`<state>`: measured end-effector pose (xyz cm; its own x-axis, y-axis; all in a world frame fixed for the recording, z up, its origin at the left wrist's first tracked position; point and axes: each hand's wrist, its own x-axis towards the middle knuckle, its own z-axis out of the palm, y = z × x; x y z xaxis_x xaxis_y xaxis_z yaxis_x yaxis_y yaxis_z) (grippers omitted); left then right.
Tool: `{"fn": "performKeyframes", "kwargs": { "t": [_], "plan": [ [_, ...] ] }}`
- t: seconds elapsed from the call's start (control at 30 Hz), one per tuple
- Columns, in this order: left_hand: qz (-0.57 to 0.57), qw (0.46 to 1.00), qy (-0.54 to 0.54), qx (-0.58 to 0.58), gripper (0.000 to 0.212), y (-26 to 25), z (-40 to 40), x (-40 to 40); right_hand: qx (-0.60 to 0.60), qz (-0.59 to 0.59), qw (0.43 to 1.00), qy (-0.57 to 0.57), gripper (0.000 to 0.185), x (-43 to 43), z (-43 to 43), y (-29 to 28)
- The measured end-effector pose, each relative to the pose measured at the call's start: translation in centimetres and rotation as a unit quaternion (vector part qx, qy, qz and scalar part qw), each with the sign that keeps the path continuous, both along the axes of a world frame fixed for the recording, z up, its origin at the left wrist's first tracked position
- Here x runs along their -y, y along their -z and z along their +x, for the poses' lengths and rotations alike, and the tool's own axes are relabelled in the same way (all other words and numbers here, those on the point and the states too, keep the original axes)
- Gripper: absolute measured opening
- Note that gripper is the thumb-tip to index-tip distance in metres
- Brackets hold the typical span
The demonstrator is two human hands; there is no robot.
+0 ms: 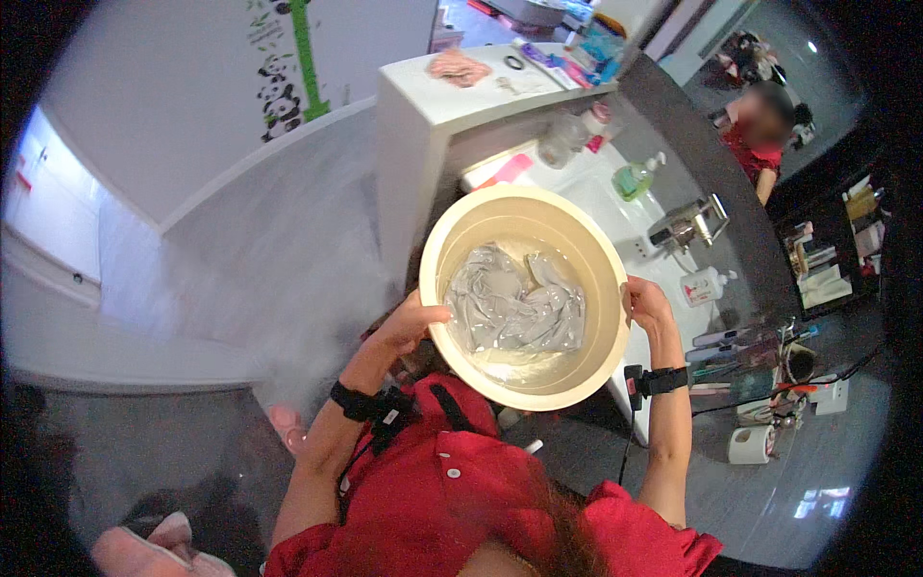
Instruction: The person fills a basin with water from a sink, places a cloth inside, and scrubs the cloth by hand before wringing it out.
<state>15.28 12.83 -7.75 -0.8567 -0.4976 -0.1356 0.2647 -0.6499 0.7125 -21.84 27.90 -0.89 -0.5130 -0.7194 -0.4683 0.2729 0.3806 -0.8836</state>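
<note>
A round cream plastic basin [533, 400] is held up in front of me, over the near edge of a white washbasin [613, 173]. Grey wet cloth [505, 296] lies bunched in clear water inside it. My left hand [411, 321] grips the basin's left rim, its thumb over the edge. On the right side, my right hand [647, 301] holds the opposite rim; some of its fingers are hidden behind the wall. Black straps with small devices circle both wrists.
Behind the basin stand a chrome faucet [689, 223], a green soap bottle [638, 179] and a white pump bottle [705, 286]. A white ledge [411, 86] carries a pink cloth [459, 68] and tubes. Toothbrushes and a white cup [750, 445] are at right. A mirror [815, 79] reflects a person.
</note>
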Motion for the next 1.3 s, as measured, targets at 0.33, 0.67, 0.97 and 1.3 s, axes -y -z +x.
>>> {"fn": "performKeyframes", "kwargs": {
  "t": [0.33,0.67,0.97,1.3],
  "plan": [
    [0.003,0.965,-0.219,0.144,0.059,0.9,23.8,0.6,0.084,0.008,0.993,-0.083,0.016,14.1,19.8,5.4],
    [0.021,0.895,-0.368,0.252,0.056,0.9,34.7,10.5,0.042,-0.013,0.978,-0.202,0.01,36.8,32.4,10.1],
    [0.004,0.836,-0.453,0.31,0.039,-0.7,39.0,27.5,0.12,0.009,0.975,-0.188,0.011,55.5,38.6,7.4],
    [-0.003,0.896,-0.36,0.259,0.044,1.7,36.4,55.2,0.188,-0.09,0.974,-0.085,0.019,73.6,32.9,10.0]
  ]
}}
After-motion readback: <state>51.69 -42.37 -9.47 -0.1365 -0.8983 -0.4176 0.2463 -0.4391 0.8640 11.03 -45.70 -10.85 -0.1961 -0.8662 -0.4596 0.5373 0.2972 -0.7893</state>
